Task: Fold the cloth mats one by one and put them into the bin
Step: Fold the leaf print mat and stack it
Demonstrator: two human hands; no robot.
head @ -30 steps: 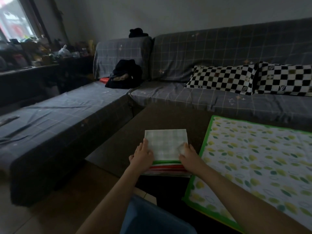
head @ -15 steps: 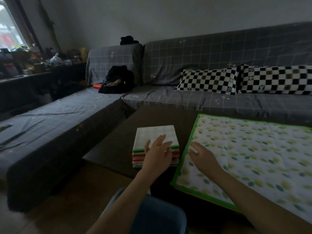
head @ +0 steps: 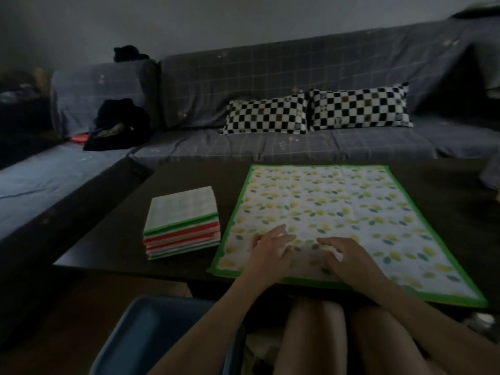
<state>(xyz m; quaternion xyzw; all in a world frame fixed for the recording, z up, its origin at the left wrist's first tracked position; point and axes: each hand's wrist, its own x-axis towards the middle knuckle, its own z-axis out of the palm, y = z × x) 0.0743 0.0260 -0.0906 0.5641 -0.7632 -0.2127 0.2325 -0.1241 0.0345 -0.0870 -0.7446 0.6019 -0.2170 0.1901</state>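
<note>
Plainly, both hands, left hand [head: 272, 249] and right hand [head: 345, 254], rested with fingers loosely spread, gripping nothing, on the green-bordered leaf-print cloth mat [head: 338, 212] lying flat on the dark bench [head: 189, 174], whose overhanging near edge could slip floorward.

A leaf-print mat [head: 338, 212] with a green border lies spread flat; beside it sits a neat stack of folded mats [head: 182, 221] (red and green edges). The blue bin [head: 151, 334] stands below, seemingly on the floor.

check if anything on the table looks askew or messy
Nothing serious. The folded stack sits slightly fanned, its lower layers poking out unevenly. The leaf-print mat lies flat under the left hand and right hand.
</note>
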